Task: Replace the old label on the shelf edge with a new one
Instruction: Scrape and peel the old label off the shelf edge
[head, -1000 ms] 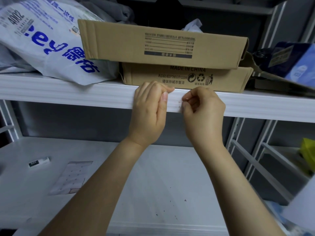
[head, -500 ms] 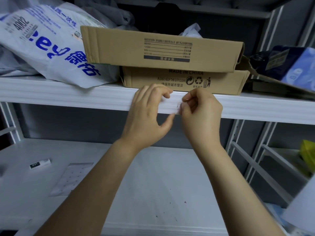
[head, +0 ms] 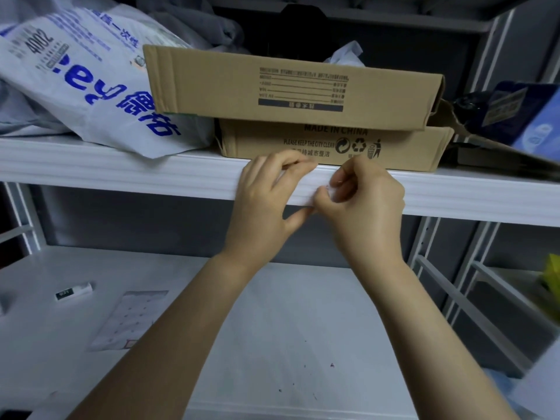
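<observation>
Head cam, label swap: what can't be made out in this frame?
1. Head view, label: mostly covered by fingers of the right hand; text unreadable, old or new unclear.
2. Head view, left hand: fingers curled over the shelf edge; grip unclear.
3. Head view, sheet on the lower shelf: print too small and blurred.

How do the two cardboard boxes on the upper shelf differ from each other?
The upper box lies on the lower box, which rests on the shelf. The upper box reaches further left, overhanging the lower box. The lower box reads MADE IN CHINA upright; the upper box carries a printed form. Both are flat brown cardboard.
</observation>
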